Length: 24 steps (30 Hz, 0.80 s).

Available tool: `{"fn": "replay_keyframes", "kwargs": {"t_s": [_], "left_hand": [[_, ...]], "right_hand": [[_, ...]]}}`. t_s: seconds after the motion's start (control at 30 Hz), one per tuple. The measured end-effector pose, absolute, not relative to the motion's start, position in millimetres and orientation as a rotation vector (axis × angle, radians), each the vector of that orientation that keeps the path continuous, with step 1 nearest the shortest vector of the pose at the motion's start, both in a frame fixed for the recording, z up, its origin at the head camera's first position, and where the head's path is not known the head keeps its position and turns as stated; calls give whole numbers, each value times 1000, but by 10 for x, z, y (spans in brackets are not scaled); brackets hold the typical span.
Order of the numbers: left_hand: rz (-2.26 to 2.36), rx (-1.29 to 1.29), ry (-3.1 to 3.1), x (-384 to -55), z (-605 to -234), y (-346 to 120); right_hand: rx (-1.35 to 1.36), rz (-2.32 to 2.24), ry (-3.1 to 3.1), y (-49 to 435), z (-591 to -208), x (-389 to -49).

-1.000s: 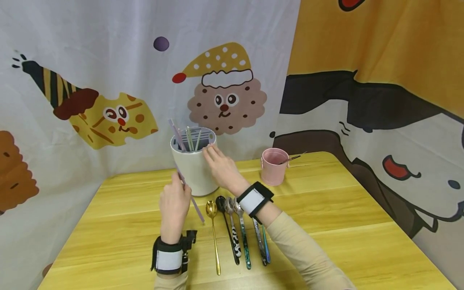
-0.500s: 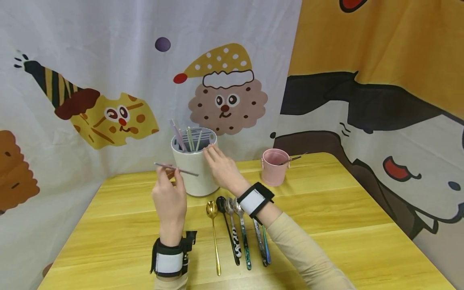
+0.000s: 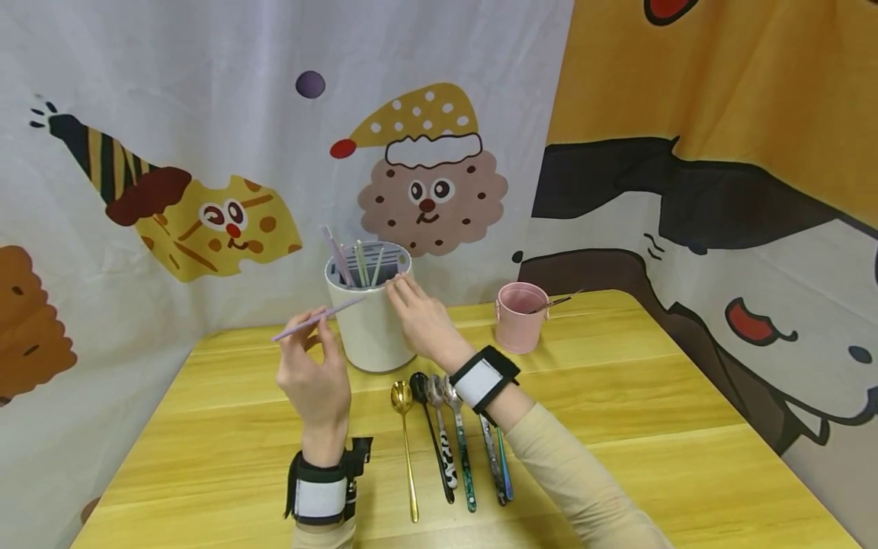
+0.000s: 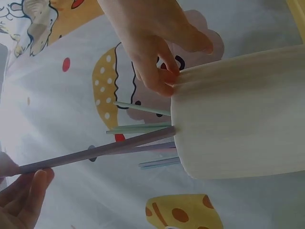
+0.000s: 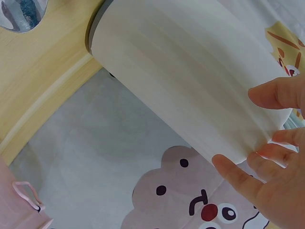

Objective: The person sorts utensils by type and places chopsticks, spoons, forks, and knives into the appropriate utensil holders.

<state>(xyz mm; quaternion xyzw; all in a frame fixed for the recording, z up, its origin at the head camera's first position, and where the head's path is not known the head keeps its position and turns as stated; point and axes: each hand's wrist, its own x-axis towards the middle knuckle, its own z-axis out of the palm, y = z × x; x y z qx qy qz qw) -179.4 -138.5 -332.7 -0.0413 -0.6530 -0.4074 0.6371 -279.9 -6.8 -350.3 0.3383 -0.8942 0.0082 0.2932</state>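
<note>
My left hand (image 3: 315, 381) pinches a thin purple straw (image 3: 312, 321) between thumb and fingers. The straw slants up to the right, its far end overlapping the upper front of a white cylindrical holder (image 3: 373, 335). In the left wrist view that end of the straw (image 4: 95, 151) lies right at the holder's rim. My right hand (image 3: 424, 316) rests its fingertips on the holder's right rim, fingers extended. Several purple and pale green straws (image 3: 360, 263) stand inside the holder, leaning left and right; their lower ends are hidden by its wall.
In front of the holder several long-handled spoons lie side by side, among them a gold spoon (image 3: 408, 450) and a black spoon (image 3: 432, 435). My right forearm partly covers the rightmost ones. A pink bucket (image 3: 519, 328) with thin dark sticks stands at the back right, before a cartoon cloth (image 3: 274, 152).
My left hand has moved up and left with the purple straw, turning it from slanting down to the right to slanting up to the right. My right hand has stayed on the rim.
</note>
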Motion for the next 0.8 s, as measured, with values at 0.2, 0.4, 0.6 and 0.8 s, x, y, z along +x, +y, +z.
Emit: {"fn": "replay_keyframes", "kwargs": {"t_s": [0.2, 0.4, 0.6, 0.8], "left_hand": [[-939, -120, -1424, -1812, -3324, -1378], [-939, -122, -1448, -1861, -3360, -1394], [-905, -112, -1509, -1924, -3398, -1399], [-853, -110, -1634, -1997, -3438, -1411]], "right_hand": [[903, 22, -2386, -70, -3501, -2802], [900, 21, -2388, -66, -3500, -2802], [893, 21, -2378, -60, -3505, -2809], [895, 25, -2386, -74, -3497, -2815]]}}
